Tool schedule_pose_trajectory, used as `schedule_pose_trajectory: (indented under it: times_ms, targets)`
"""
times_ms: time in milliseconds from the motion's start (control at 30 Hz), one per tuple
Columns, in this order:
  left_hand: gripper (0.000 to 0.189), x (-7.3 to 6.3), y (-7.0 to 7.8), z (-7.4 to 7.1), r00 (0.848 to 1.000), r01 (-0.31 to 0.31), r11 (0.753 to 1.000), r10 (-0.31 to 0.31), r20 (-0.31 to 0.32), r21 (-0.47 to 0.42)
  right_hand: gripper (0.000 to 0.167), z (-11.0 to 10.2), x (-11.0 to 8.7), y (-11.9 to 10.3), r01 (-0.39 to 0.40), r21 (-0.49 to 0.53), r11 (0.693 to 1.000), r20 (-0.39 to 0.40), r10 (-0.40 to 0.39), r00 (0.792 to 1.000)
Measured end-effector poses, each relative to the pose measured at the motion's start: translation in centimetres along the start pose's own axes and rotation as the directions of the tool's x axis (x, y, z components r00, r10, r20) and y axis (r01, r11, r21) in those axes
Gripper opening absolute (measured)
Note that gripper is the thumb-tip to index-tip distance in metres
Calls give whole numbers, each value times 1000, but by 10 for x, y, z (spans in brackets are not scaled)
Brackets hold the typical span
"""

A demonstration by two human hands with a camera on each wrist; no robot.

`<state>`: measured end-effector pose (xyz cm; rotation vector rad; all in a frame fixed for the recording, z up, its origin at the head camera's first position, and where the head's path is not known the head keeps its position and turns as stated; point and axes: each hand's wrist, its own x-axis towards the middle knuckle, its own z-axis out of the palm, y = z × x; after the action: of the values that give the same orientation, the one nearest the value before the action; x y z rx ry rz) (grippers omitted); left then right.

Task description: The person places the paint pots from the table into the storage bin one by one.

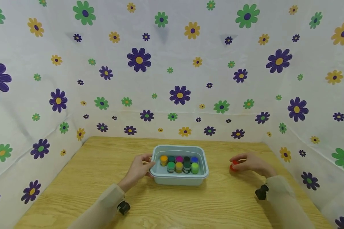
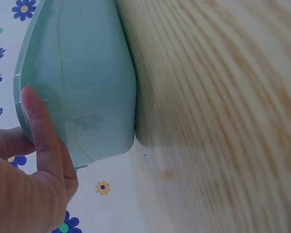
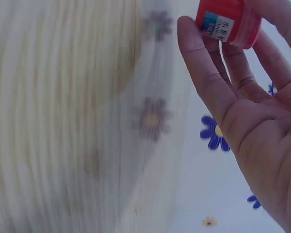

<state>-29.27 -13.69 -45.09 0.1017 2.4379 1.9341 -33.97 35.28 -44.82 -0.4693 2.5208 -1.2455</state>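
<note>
A pale blue plastic tub [image 1: 179, 180] stands in the middle of the table, with several small paint jars in two rows inside it. My left hand [image 1: 138, 167] pinches the tub's left rim; in the left wrist view a finger [image 2: 41, 128] lies along the outer wall. To the right of the tub, my right hand [image 1: 251, 163] holds a red paint jar [image 1: 233, 166] between thumb and fingers. That jar, with a white and blue label [image 3: 218, 26], shows tilted in the right wrist view. Its upper end is cut off there.
The wood-grain table [image 1: 172, 206] has a white flowered sheet [image 1: 172, 79] rising behind it and along both sides. Inside the tub, an orange-yellow jar [image 1: 163, 161] stands at the left and a lime-green jar [image 1: 195, 168] at the front right.
</note>
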Motion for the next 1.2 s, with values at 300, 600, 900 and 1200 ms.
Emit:
schedule_pose_trajectory:
  times_ms: [300,600,900,1200]
  targets:
    - [40,1,3,2,999,-32,999,32,14,-3,48,14,11,-23,-6,31,1000,16,5,1000]
    - [40,1,5,3,999,-36,999,36,11,-3,49,27,25,-43,16,35,999,11,-17,1000]
    - [40,-1,1,4,1000,-11,1000,11,16,-14,40,39,30,-57,87,115,990,13,-89,996]
    - [40,-2,-1,1,1000,-16,1000,16,6,-13,49,57,39,-80,98,211,973,-55,-88,995]
